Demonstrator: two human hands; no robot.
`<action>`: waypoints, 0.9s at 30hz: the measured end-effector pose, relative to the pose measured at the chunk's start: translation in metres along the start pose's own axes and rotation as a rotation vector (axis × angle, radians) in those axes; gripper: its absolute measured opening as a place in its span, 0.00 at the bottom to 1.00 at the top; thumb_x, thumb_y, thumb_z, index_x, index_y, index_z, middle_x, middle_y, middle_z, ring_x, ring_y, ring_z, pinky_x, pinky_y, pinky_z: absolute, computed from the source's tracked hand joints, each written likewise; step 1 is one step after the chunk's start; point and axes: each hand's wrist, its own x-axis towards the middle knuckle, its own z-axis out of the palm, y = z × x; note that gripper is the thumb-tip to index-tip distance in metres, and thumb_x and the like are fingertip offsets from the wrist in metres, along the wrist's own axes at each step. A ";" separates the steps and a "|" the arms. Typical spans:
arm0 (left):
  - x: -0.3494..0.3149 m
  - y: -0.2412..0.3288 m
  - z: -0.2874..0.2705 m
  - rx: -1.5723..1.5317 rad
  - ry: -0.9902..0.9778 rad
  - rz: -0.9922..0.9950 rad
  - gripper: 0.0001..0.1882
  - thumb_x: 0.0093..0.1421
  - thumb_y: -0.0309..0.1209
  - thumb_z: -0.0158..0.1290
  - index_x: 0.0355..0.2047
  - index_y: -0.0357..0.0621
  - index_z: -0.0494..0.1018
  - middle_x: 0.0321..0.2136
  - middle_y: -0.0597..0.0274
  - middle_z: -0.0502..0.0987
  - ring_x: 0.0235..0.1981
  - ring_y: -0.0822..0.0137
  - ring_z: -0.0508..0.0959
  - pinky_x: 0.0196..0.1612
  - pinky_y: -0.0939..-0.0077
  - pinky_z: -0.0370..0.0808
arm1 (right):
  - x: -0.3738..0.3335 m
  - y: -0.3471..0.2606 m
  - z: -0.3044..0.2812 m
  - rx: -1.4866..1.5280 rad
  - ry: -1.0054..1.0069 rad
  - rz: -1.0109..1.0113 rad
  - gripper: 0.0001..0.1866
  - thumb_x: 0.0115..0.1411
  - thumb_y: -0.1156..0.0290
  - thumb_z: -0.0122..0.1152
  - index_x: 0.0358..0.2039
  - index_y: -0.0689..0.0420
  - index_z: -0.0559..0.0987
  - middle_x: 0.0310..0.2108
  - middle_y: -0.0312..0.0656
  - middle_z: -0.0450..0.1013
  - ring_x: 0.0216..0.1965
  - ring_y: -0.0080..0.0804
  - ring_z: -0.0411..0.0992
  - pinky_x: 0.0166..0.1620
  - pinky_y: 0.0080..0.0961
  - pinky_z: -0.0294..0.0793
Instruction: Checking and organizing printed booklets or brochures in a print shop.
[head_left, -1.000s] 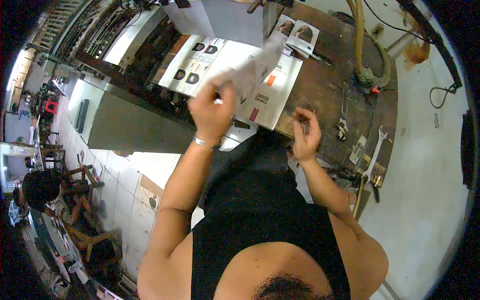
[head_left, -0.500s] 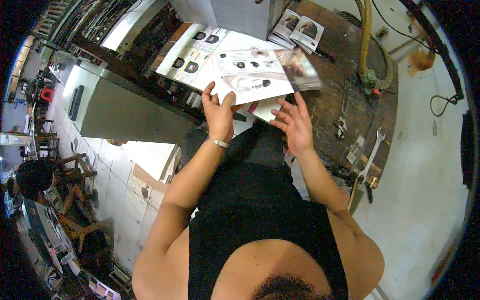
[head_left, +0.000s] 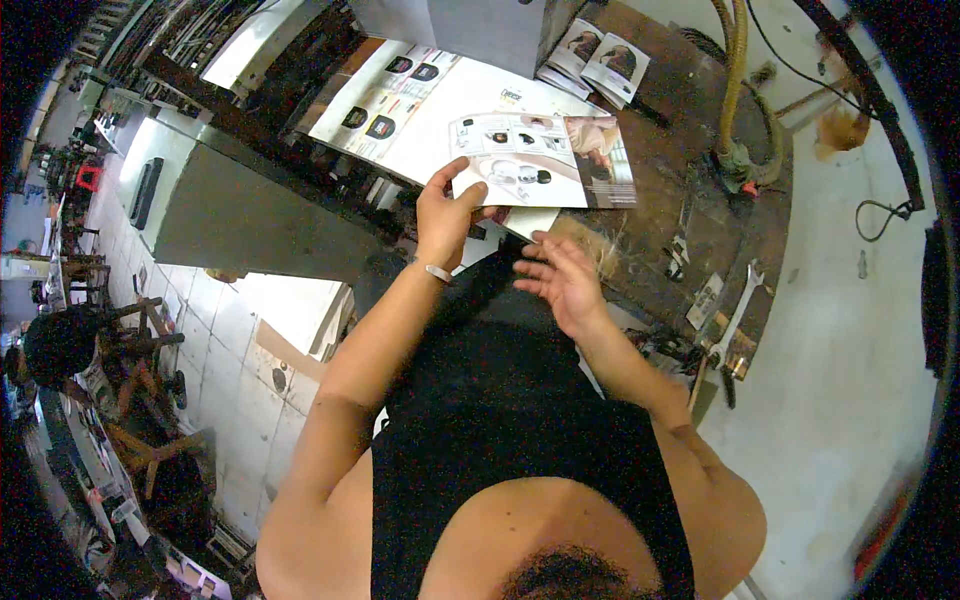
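Note:
My left hand (head_left: 445,222) pinches the lower left corner of a glossy printed leaflet (head_left: 525,160), thumb on top. Headphone pictures cover its pale part, and a brown photo fills its right end. Partly beneath it spreads a larger white printed sheet (head_left: 470,85) with dark rounded pictures at its left. Below the leaflet and apart from it, my right hand (head_left: 565,280) is open, fingers loosely spread and a little blurred. Near the left fingers, a pale paper edge (head_left: 530,222) pokes out under the leaflet.
Small folded leaflets (head_left: 612,70) lie in stacks at the back of the worn dark table (head_left: 660,215). Wrenches (head_left: 742,305) rest along its right edge, near a yellowish hose (head_left: 733,90). A grey metal cabinet (head_left: 265,205) stands left; a person (head_left: 60,345) is farther left.
The leaflet has shifted slightly right and down, its photo end now sharp instead of blurred. My right hand has drawn away from it, down toward my body and slightly left.

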 end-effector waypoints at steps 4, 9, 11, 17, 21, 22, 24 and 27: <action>0.001 0.010 0.003 0.039 -0.068 -0.057 0.26 0.60 0.23 0.55 0.59 0.27 0.66 0.44 0.46 0.76 0.36 0.66 0.82 0.30 0.78 0.81 | 0.006 -0.005 -0.001 0.157 0.131 -0.092 0.23 0.70 0.58 0.51 0.62 0.53 0.63 0.51 0.49 0.72 0.48 0.45 0.77 0.45 0.41 0.82; 0.021 -0.009 -0.015 0.642 -0.154 0.310 0.21 0.59 0.31 0.54 0.52 0.36 0.76 0.36 0.47 0.81 0.28 0.62 0.80 0.33 0.67 0.78 | 0.027 -0.044 -0.012 -0.049 0.320 -0.445 0.20 0.68 0.66 0.56 0.56 0.55 0.64 0.47 0.46 0.71 0.41 0.40 0.78 0.38 0.37 0.84; 0.022 -0.006 -0.008 0.741 -0.194 0.405 0.20 0.58 0.32 0.55 0.50 0.38 0.77 0.36 0.46 0.81 0.27 0.58 0.79 0.36 0.66 0.77 | 0.033 -0.054 -0.019 -0.168 0.442 -0.467 0.22 0.65 0.75 0.58 0.58 0.58 0.64 0.48 0.45 0.72 0.40 0.35 0.77 0.34 0.30 0.83; 0.027 -0.014 0.002 1.286 -0.250 0.742 0.24 0.53 0.40 0.62 0.53 0.62 0.77 0.56 0.56 0.72 0.62 0.52 0.64 0.62 0.48 0.57 | 0.049 -0.056 -0.037 -0.680 0.438 -0.869 0.27 0.60 0.78 0.61 0.59 0.65 0.66 0.53 0.47 0.69 0.48 0.36 0.74 0.38 0.26 0.82; 0.036 -0.013 -0.007 1.279 -0.253 0.837 0.19 0.53 0.45 0.63 0.45 0.57 0.80 0.52 0.61 0.74 0.56 0.54 0.69 0.57 0.52 0.64 | 0.034 -0.071 -0.023 -1.231 0.291 -0.995 0.30 0.53 0.71 0.67 0.59 0.56 0.74 0.60 0.54 0.66 0.60 0.50 0.67 0.63 0.40 0.66; 0.037 -0.013 -0.008 1.278 -0.258 0.836 0.19 0.53 0.45 0.63 0.45 0.57 0.80 0.52 0.61 0.74 0.56 0.54 0.69 0.57 0.52 0.64 | 0.035 -0.075 -0.024 -1.269 0.230 -1.004 0.29 0.54 0.71 0.65 0.58 0.54 0.76 0.59 0.53 0.68 0.60 0.50 0.68 0.65 0.39 0.63; 0.037 -0.010 -0.008 1.325 -0.331 0.834 0.18 0.51 0.44 0.65 0.39 0.51 0.80 0.45 0.61 0.77 0.51 0.57 0.73 0.55 0.53 0.65 | 0.043 -0.080 -0.029 -1.267 0.151 -0.976 0.26 0.54 0.73 0.64 0.56 0.55 0.77 0.57 0.52 0.70 0.59 0.50 0.69 0.64 0.39 0.64; 0.033 0.002 -0.004 1.425 -0.348 0.802 0.13 0.52 0.41 0.63 0.37 0.53 0.82 0.39 0.64 0.80 0.47 0.59 0.75 0.52 0.58 0.67 | 0.057 -0.089 -0.027 -1.291 0.062 -0.972 0.22 0.55 0.75 0.61 0.52 0.55 0.78 0.53 0.51 0.73 0.57 0.49 0.70 0.62 0.38 0.67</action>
